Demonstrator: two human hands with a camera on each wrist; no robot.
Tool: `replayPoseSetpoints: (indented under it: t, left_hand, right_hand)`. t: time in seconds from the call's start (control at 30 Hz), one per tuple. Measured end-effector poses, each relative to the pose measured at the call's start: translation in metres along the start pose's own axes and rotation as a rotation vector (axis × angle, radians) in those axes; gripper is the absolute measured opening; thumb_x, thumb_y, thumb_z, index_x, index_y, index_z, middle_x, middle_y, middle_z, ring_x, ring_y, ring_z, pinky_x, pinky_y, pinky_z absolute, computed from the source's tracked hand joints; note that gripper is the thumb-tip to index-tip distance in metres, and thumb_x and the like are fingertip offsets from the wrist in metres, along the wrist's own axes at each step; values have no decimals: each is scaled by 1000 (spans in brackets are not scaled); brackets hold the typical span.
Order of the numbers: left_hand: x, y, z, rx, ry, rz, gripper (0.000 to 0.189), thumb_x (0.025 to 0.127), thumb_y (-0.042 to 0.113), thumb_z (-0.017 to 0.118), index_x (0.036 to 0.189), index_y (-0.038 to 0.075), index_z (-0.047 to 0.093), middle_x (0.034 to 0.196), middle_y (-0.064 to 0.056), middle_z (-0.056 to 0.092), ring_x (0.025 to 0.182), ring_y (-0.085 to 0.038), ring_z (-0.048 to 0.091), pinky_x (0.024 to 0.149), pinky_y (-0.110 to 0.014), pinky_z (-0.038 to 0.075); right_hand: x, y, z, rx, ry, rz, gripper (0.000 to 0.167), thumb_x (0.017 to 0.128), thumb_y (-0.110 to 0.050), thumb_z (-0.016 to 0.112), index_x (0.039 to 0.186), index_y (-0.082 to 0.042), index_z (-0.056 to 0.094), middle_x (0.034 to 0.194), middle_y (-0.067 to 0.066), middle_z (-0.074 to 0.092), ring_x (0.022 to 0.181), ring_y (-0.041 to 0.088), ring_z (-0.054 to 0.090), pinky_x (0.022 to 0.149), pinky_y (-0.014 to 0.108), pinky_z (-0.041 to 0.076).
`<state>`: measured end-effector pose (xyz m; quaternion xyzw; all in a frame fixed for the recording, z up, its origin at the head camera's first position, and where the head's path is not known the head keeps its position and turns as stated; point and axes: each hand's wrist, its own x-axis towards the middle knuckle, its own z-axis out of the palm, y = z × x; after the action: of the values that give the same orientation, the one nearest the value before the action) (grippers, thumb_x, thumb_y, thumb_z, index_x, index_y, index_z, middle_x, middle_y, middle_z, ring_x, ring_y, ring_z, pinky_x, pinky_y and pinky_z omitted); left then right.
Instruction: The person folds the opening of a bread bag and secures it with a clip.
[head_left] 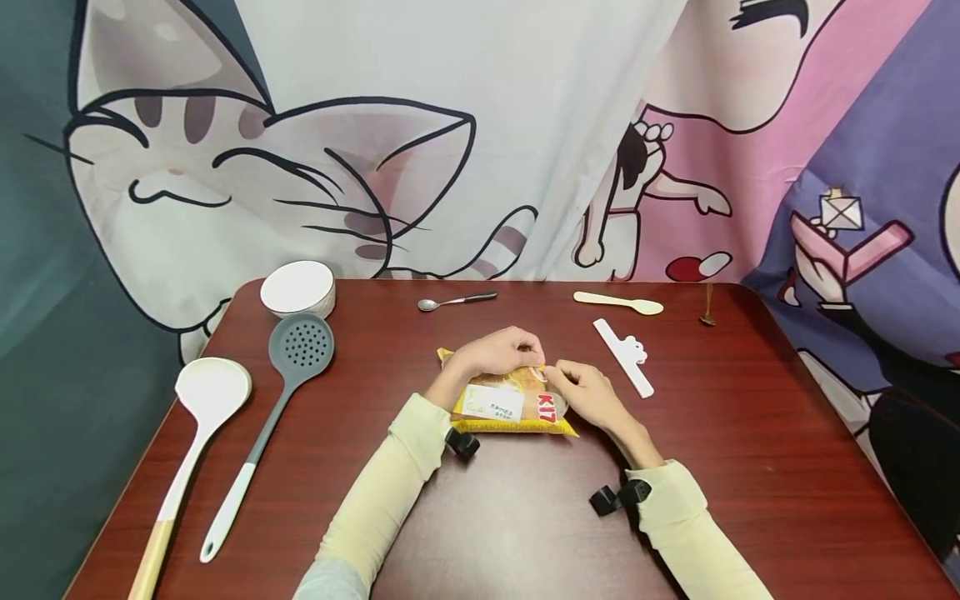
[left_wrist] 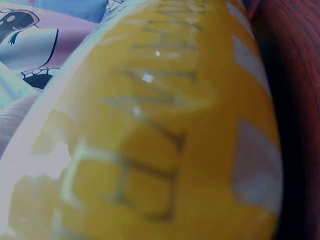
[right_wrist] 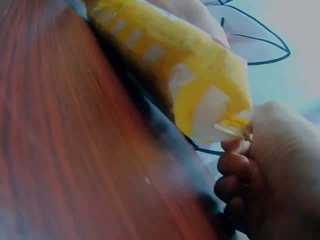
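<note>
The head view shows a plump yellow-and-clear plastic bag with a white label and red lettering [head_left: 487, 404], lying near the middle of a dark red wood-grain table [head_left: 555, 517], between the person's two hands. With the bag as the centre of the dial, the left hand [head_left: 501, 352] lies over its 12 o'clock edge, bent fingers pinching the rim. The right hand [head_left: 588, 393] sits at 2 o'clock, thumb and forefinger pinching the rim just beside the left fingertips; the right wrist view shows this grasp closely, the other fingers curled under. The left wrist view is filled by the bag's yellow side, so the left fingertips cannot be made out there.

Around the bag, a round white bowl [head_left: 298, 290] stands at 10 o'clock, touching or nearly touching the head of a grey slotted skimmer with a pale handle end [head_left: 262, 442] at 9. A white ladle with a wooden grip [head_left: 183, 475] lies farther out, between 8 and 9. A small metal spoon with a black handle [head_left: 456, 301] lies at 11, a cream-coloured spoon [head_left: 618, 302] between 1 and 2, and a white plastic clip [head_left: 623, 357] at 2.
</note>
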<state>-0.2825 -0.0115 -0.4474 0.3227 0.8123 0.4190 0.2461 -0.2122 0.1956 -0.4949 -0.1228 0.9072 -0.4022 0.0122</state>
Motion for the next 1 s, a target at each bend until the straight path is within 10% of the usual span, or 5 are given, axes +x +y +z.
replayPoseSetpoints:
  t: [0.2, 0.47, 0.63, 1.0]
  left_hand:
    - [-1, -2, 3, -59, -18, -40, 20, 101, 16, 55, 92, 8, 72, 85, 1, 64, 77, -9, 52, 74, -21, 43]
    - [-3, 0, 1, 64, -27, -206, 40, 102, 39, 52, 70, 16, 58, 65, 5, 47, 60, -9, 45, 61, -23, 39]
    - [-2, 1, -5, 121, -41, -190, 29, 98, 32, 58, 77, 16, 71, 71, 6, 56, 66, -9, 48, 64, -23, 39]
    - [-5, -3, -15, -93, 9, -115, 17, 96, 12, 59, 95, 8, 76, 94, -2, 70, 86, -11, 58, 78, -22, 46]
  right_hand:
    - [-3, 2, 3, 127, -55, -63, 37, 102, -34, 56, 69, -16, 51, 66, -6, 43, 64, 7, 43, 57, 24, 33]
    - [-7, 5, 18, -105, 130, -241, 32, 100, -26, 61, 70, -20, 49, 67, -6, 41, 65, 9, 38, 60, 26, 33]
    - [-7, 6, 19, -203, 204, -320, 34, 97, -20, 63, 68, -18, 47, 66, -4, 39, 63, 10, 36, 57, 25, 31]
    - [3, 3, 18, -165, 322, -339, 32, 97, -16, 62, 67, -14, 51, 61, -1, 43, 60, 15, 41, 67, 33, 31]
